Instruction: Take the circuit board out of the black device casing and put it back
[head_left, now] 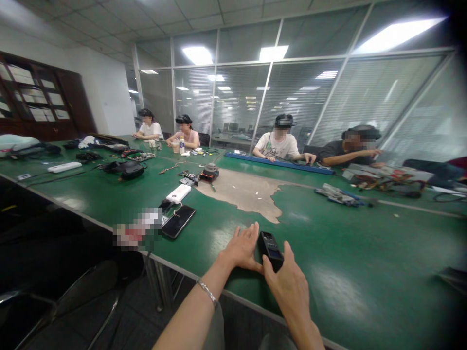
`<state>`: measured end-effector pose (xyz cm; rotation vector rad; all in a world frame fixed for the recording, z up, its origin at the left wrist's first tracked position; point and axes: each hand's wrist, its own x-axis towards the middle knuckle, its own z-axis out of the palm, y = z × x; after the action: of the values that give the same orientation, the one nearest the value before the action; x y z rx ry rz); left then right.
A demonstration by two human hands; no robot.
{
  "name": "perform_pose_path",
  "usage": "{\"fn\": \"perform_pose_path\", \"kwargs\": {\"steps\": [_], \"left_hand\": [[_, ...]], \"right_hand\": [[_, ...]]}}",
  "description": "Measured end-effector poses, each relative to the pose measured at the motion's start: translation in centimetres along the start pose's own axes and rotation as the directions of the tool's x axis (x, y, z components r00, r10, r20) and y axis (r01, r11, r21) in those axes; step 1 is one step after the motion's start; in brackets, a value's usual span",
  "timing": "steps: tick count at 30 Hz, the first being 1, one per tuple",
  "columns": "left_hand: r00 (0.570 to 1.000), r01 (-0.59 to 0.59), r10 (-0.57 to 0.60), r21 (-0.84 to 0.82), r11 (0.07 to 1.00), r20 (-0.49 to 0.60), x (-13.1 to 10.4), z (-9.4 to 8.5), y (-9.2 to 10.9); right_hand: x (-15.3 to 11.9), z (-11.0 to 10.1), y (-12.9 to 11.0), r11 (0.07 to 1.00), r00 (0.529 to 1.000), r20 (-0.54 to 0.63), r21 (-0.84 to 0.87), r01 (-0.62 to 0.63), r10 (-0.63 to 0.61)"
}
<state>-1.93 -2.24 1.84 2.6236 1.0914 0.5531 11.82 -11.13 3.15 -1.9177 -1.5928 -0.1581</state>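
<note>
A small black box-shaped device (270, 249), with a row of buttons or slots and a dark bluish panel on top, is at the near edge of the green table between my two hands. My left hand (241, 249) is open beside its left side, fingers stretched forward and thumb pointing toward its near end. Around the near right end of the device is my right hand (290, 279), thumb on the near left and forefinger along the right side. The rest of the right fingers are hidden behind the hand. A metal bracelet (207, 293) circles my left wrist.
Left of my hands lie a black smartphone (178, 221) and a white power bank (178, 194). Farther off are a round-topped electronic part (209, 172), tools (337, 194), and a blue bar (279, 163). Several people sit across the green table (365, 253).
</note>
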Motion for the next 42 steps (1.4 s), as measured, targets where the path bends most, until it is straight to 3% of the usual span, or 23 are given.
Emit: {"fn": "perform_pose_path", "kwargs": {"steps": [10, 14, 20, 26, 31, 37, 42], "left_hand": [[1.000, -0.002, 0.002, -0.004, 1.000, 0.005, -0.1, -0.3, 0.1], [1.000, 0.009, -0.009, -0.003, 1.000, 0.016, -0.1, -0.3, 0.2], [1.000, 0.005, -0.005, 0.002, 1.000, 0.015, -0.1, -0.3, 0.2], [1.000, 0.008, -0.007, -0.043, 0.999, 0.022, -0.3, -0.8, 0.4], [1.000, 0.020, -0.019, -0.064, 0.998, 0.025, -0.5, -1.2, 0.8], [0.999, 0.020, -0.018, -0.076, 0.997, 0.034, -0.3, -1.1, 0.6], [0.998, 0.032, -0.028, -0.062, 0.998, 0.062, -0.1, -1.1, 0.6]], "right_hand": [[-0.3, 1.1, 0.6, 0.998, 0.997, -0.028, 0.012, 0.069, -0.069], [0.1, 1.1, 0.5, 0.999, 0.999, 0.010, 0.007, 0.035, -0.035], [0.5, 0.1, -0.1, 1.000, 0.999, 0.038, 0.008, -0.026, 0.025], [2.1, -1.3, -0.2, 0.993, 0.995, -0.074, 0.096, -0.063, 0.070], [3.1, -2.0, 2.6, 0.986, 0.979, -0.159, 0.129, -0.108, 0.128], [2.5, -1.5, 7.7, 0.967, 0.961, -0.112, 0.033, -0.252, 0.255], [1.7, -1.0, 9.3, 0.970, 0.961, -0.131, 0.031, -0.242, 0.244]]}}
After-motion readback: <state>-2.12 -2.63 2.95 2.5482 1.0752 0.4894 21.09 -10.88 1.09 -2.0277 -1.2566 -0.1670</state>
